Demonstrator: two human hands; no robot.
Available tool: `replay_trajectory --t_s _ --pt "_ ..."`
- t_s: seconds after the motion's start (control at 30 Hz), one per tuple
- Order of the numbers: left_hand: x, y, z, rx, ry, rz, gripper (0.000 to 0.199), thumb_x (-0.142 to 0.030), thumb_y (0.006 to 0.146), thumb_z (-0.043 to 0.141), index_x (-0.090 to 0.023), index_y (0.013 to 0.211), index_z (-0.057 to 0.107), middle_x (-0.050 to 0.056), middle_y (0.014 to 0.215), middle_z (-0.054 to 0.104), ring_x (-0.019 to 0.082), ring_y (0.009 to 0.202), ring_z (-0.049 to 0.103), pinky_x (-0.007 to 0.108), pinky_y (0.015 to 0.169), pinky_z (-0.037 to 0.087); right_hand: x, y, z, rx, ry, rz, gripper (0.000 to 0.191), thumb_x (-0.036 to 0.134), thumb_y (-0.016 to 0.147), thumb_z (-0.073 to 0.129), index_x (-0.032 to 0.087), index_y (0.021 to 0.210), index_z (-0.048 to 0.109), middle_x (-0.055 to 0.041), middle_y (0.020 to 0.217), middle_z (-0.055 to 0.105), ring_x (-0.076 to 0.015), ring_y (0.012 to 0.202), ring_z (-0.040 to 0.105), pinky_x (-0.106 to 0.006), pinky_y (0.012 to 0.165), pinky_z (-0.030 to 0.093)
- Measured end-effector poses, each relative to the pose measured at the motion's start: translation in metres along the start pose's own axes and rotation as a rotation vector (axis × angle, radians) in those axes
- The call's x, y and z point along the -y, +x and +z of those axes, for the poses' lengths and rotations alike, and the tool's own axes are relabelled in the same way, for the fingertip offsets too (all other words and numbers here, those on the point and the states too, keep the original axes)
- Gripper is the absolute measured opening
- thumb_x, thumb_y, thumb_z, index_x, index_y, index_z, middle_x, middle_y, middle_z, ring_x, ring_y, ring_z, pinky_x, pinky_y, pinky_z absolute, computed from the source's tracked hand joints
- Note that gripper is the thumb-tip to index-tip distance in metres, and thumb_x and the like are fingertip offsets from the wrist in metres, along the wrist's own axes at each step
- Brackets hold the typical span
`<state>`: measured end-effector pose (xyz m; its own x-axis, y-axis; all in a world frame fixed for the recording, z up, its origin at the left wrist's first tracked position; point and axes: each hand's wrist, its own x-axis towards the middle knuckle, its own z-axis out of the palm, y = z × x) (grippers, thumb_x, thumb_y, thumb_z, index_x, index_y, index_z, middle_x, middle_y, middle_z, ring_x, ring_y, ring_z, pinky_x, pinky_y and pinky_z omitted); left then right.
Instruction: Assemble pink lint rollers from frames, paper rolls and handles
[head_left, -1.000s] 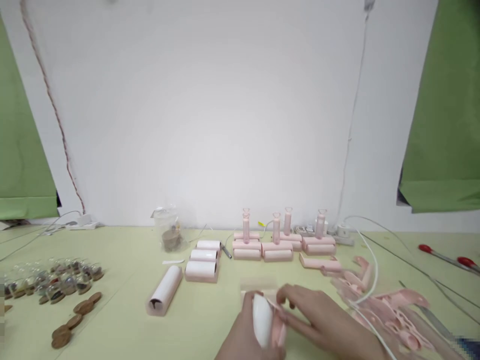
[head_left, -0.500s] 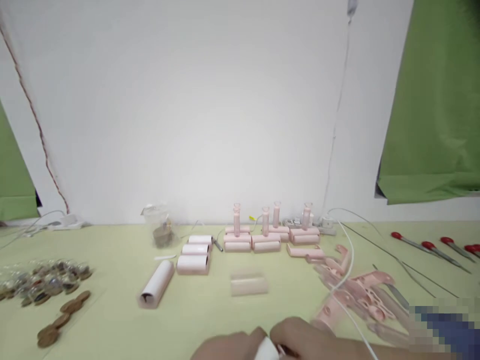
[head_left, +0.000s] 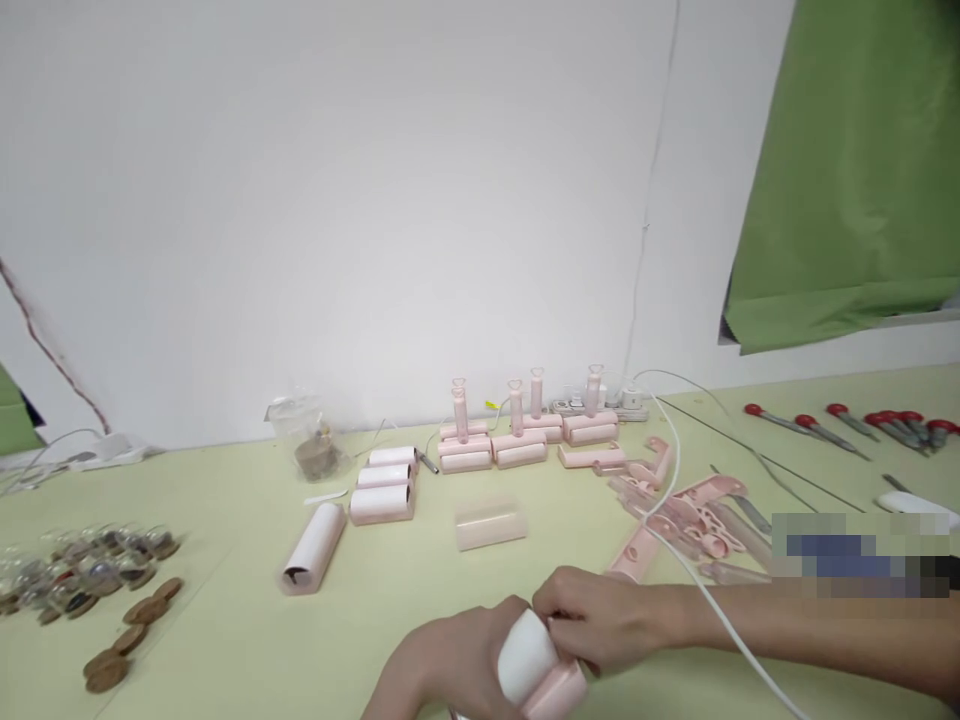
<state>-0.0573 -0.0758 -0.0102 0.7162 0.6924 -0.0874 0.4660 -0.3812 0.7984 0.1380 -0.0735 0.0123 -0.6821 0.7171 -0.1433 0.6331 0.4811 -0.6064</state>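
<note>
A white roll-shaped piece with a pink base [head_left: 529,660], about palm-sized, is between my hands near the front edge of the table. My left hand [head_left: 457,650] wraps round its left side, fingers closed on it. At its upper right end, my right hand [head_left: 604,615] has its fingers bent and pressed together against the piece; what the fingertips pinch is hidden. Ahead of my hands lies a clear pinkish cover [head_left: 491,525]. Similar white-and-pink pieces, one lying alone [head_left: 315,548] and others in a short column [head_left: 382,503], are to the left.
Pink assembled units with upright handles [head_left: 517,445] stand along the wall. Loose pink parts [head_left: 697,515] and a white cable [head_left: 671,545] lie to the right, near red-handled tools [head_left: 817,435]. Leftward are small glass domes [head_left: 97,565], wooden discs [head_left: 127,640] and a plastic bag [head_left: 307,445].
The view has tilted down and shifted right, so more of both hands and the held piece shows. Both hands stay on the white-and-pink piece.
</note>
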Motion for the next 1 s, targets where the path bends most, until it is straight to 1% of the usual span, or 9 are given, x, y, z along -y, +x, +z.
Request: replay_trajectory --t_s 0.13,0.2,0.4,0.47,0.6,0.7,0.8,0.9,1.0 --pt "0.007 -0.007 0.003 -0.19 -0.042 0.067 0.04 -0.035 0.052 0.07 -0.031 0.089 0.057 -0.002 0.071 0.064 0.025 0.064 0.061 0.032 0.056 0.046 0.004 0.001 -0.007 0.108 0.155 0.107 0.013 0.015 0.065 0.036 0.018 0.053 0.04 0.0053 0.044 0.043 -0.0086 0.041 0.045 -0.016 0.04 0.031" --pt "0.006 -0.008 0.001 -0.204 -0.044 0.058 0.042 -0.038 0.053 0.069 -0.031 0.092 0.056 -0.002 0.074 0.063 0.024 0.065 0.06 0.032 0.06 0.046 0.006 0.0 -0.017 0.148 0.208 0.158 0.011 0.018 0.068 0.04 0.019 0.057 0.043 0.0053 0.047 0.047 -0.0089 0.042 0.048 -0.017 0.042 0.034" --pt "-0.007 0.005 -0.013 -0.218 -0.147 0.003 0.055 -0.028 0.051 0.071 -0.026 0.102 0.049 -0.001 0.091 0.059 0.022 0.082 0.055 0.03 0.07 0.043 0.003 -0.003 -0.043 0.038 0.302 0.112 0.032 0.048 0.08 0.04 0.019 0.074 0.051 0.0023 0.061 0.055 -0.0133 0.058 0.058 -0.024 0.059 0.042" --pt "-0.009 0.012 -0.012 -0.257 -0.244 0.036 0.057 -0.023 0.053 0.069 -0.024 0.104 0.044 -0.001 0.093 0.057 0.02 0.084 0.054 0.028 0.072 0.043 -0.001 -0.003 -0.037 -0.023 0.391 0.091 0.039 0.054 0.081 0.035 0.019 0.083 0.052 0.0004 0.068 0.056 -0.0155 0.066 0.059 -0.027 0.066 0.044" --pt "-0.006 0.027 0.003 -0.522 -0.468 0.114 0.064 -0.023 0.064 0.062 -0.023 0.116 0.024 0.0 0.089 0.052 0.015 0.079 0.052 0.026 0.07 0.043 -0.012 0.007 -0.003 -0.172 0.626 -0.053 0.041 0.051 0.08 0.042 0.023 0.109 0.041 -0.0054 0.102 0.053 -0.0183 0.089 0.056 -0.031 0.078 0.044" --pt "0.002 0.03 0.009 -0.532 -0.499 0.168 0.073 -0.029 0.067 0.06 -0.022 0.122 0.013 0.003 0.092 0.049 0.017 0.081 0.052 0.03 0.073 0.043 -0.015 0.018 0.015 -0.276 0.741 -0.172 0.037 0.048 0.079 0.047 0.023 0.107 0.043 -0.0065 0.108 0.051 -0.0185 0.091 0.054 -0.032 0.081 0.043" --pt "0.014 0.03 -0.005 -0.532 -0.371 0.254 0.077 -0.038 0.068 0.059 -0.023 0.128 0.012 0.01 0.12 0.037 0.024 0.109 0.041 0.036 0.093 0.032 -0.011 0.025 0.004 -0.405 0.644 -0.213 0.031 0.046 0.08 0.046 0.02 0.096 0.051 -0.0062 0.096 0.057 -0.0196 0.087 0.055 -0.032 0.076 0.044" --pt "0.029 0.037 -0.03 -0.681 -0.288 0.313 0.077 -0.049 0.069 0.053 -0.022 0.13 0.015 0.01 0.133 0.026 0.027 0.124 0.021 0.038 0.102 0.015 -0.007 0.034 -0.029 -0.544 0.398 -0.175 0.033 0.044 0.085 0.037 0.02 0.099 0.054 -0.006 0.095 0.059 -0.021 0.09 0.053 -0.032 0.077 0.042" --pt "0.049 0.051 -0.04 -0.725 -0.273 0.116 0.089 -0.043 0.058 0.067 -0.02 0.129 0.018 0.012 0.125 0.038 0.029 0.119 0.028 0.041 0.1 0.018 -0.013 0.056 -0.057 -0.571 0.11 -0.177 0.036 0.041 0.088 0.028 0.02 0.105 0.052 -0.0068 0.103 0.057 -0.0208 0.095 0.051 -0.032 0.079 0.04"
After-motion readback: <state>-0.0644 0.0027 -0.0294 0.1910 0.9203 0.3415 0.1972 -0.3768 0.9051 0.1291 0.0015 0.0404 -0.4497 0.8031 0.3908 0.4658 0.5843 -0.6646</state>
